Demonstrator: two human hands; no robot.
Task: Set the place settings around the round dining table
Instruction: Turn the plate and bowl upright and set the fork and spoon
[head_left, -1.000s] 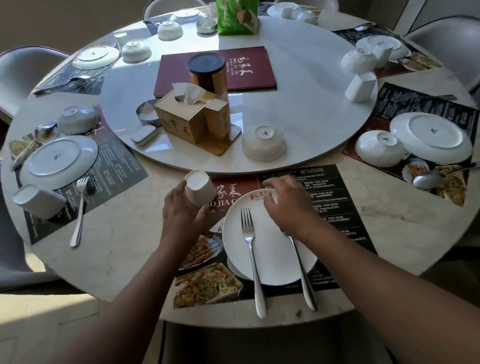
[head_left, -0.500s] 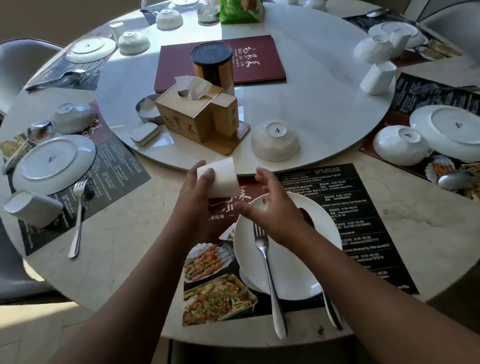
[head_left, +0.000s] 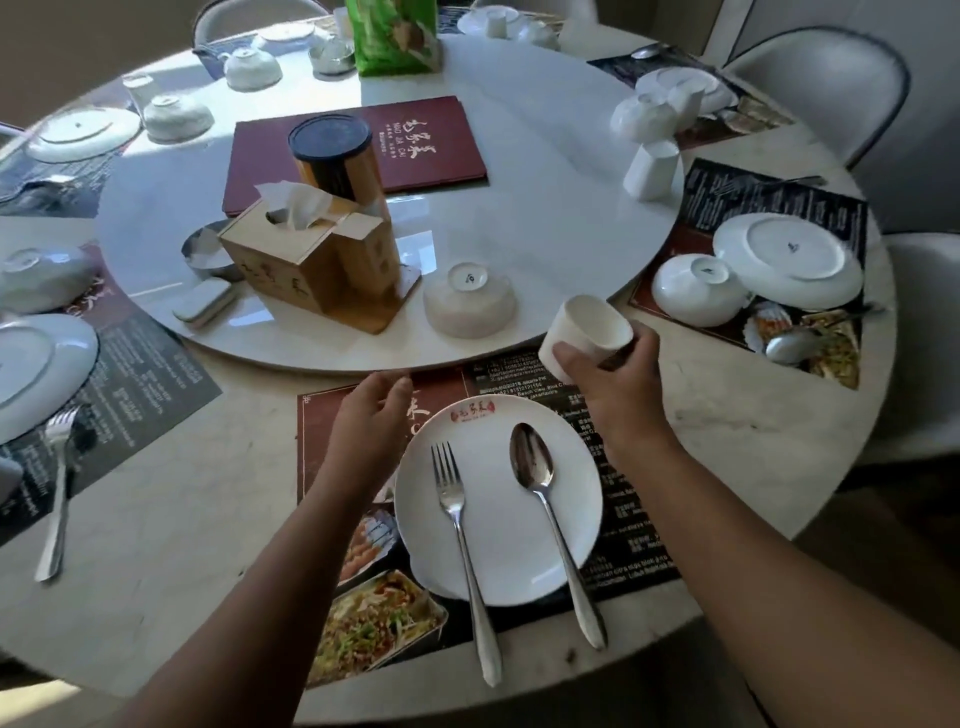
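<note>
My right hand grips a small white cup, tilted on its side, above the upper right corner of the near placemat. My left hand hovers empty, fingers loosely apart, over the placemat's upper left. A white plate rests on the placemat with a fork and a spoon lying on it, their handles past its near rim. An upturned white bowl stands on the turntable just beyond.
On the turntable stand a wooden tissue box, a dark-lidded canister, a red menu and an upturned cup. Place settings with plates, bowls and cutlery lie left and right. Chairs ring the table.
The cup passed from my left hand to my right hand, which carried it right. My left hand is now empty. The spoon is uncovered.
</note>
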